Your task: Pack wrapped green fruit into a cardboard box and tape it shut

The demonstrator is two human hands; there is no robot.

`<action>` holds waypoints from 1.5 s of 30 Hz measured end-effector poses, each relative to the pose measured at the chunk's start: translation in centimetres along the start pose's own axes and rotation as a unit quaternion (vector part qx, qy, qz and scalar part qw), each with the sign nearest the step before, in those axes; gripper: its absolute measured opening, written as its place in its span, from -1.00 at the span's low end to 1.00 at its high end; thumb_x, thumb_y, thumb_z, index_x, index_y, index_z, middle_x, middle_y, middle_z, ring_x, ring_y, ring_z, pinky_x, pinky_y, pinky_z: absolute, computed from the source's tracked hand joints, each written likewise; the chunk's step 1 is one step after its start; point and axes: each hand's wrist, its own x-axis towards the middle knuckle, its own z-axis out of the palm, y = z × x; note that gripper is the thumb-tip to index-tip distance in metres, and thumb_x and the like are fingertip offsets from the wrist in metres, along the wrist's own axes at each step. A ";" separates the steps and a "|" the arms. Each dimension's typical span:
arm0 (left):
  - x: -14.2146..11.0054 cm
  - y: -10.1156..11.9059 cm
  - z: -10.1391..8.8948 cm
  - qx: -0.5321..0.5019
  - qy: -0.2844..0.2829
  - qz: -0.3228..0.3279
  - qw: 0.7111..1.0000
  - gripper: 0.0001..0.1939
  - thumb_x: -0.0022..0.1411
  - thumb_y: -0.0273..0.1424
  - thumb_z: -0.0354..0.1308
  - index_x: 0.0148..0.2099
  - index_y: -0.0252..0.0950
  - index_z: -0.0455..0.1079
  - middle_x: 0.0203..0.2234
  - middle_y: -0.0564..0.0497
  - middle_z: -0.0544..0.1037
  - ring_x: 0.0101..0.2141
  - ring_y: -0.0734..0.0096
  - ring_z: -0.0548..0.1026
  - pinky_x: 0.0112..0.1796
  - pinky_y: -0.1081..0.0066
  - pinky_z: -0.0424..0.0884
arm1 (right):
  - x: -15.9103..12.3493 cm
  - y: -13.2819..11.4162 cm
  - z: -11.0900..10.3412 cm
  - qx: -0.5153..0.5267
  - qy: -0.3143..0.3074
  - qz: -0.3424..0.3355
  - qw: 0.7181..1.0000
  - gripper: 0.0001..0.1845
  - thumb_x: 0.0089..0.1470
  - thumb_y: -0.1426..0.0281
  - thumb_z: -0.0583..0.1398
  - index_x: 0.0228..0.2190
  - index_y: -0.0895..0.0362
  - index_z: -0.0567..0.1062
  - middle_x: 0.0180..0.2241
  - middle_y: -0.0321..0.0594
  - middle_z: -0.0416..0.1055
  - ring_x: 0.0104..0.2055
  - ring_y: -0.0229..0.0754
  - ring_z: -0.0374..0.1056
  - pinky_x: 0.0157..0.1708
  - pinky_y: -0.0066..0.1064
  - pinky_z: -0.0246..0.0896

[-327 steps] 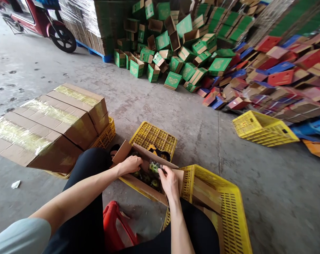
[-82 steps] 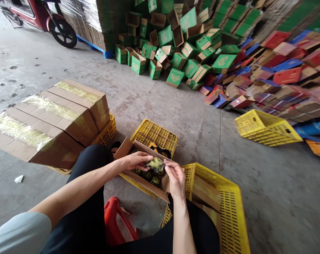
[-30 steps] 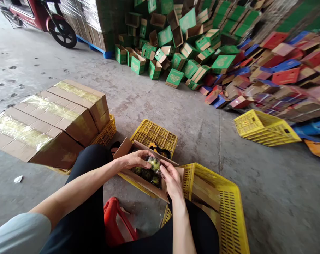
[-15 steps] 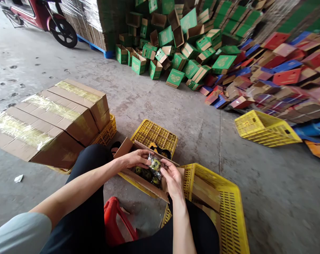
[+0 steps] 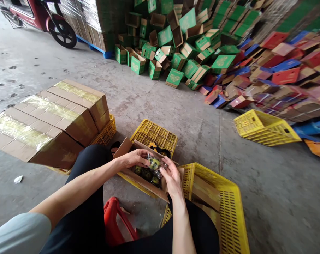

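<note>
Between my two hands is a small clear plastic packet [image 5: 154,163] with a yellow-green, dark-spotted item inside; its exact kind is too small to make out. My left hand [image 5: 136,157] pinches its left side, fingers closed. On the right edge, my right hand [image 5: 172,175] grips the wrapping with thumb and fingers. Below them an open cardboard box [image 5: 128,148] holds several similar dark and green wrapped items [image 5: 146,173]. A yellow and black object [image 5: 160,150], perhaps a tape dispenser, sits just behind the box.
Under the box lies an upturned yellow crate [image 5: 160,130]. Taped cartons [image 5: 61,109] stand at left. A yellow crate [image 5: 232,201] with cardboard is at right, another crate [image 5: 266,128] farther off. A red stool [image 5: 113,220] is below me. Green boxes [image 5: 176,77] pile up ahead.
Both hands stay in nearly the same place, still on the packet. The packet has turned slightly between the fingers; everything else looks the same.
</note>
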 end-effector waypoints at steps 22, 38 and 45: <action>-0.2 0.6 0.8 0.048 0.048 0.000 0.998 -0.59 -0.12 -0.37 0.57 -0.22 -0.31 0.52 -0.31 0.02 0.56 -0.32 0.44 0.51 -0.27 0.45 0.40 | 0.1 -0.1 0.2 -0.075 -0.054 0.020 0.995 -0.42 -0.02 0.14 0.43 0.05 -0.01 0.56 0.10 -0.14 0.54 0.19 0.07 0.40 0.23 -0.04 0.27; -0.2 0.6 1.0 0.044 0.003 0.029 0.999 -0.45 0.03 -0.31 0.53 0.07 -0.28 0.53 -0.06 -0.13 0.59 -0.09 0.29 0.54 -0.06 0.35 0.41 | -0.4 -0.8 0.4 -0.027 -0.066 0.053 0.996 -0.41 -0.05 0.14 0.46 0.03 0.01 0.58 0.00 -0.14 0.60 0.01 0.05 0.53 0.04 -0.10 0.45; 0.0 0.7 1.1 0.058 -0.044 0.046 0.996 -0.44 -0.09 -0.43 0.56 0.01 -0.31 0.57 -0.10 -0.13 0.63 -0.03 0.13 0.56 0.06 0.24 0.36 | -0.4 -0.6 0.2 -0.015 -0.044 0.051 0.998 -0.44 -0.03 0.16 0.45 0.02 -0.01 0.57 -0.02 -0.19 0.61 0.01 0.03 0.53 0.08 -0.09 0.42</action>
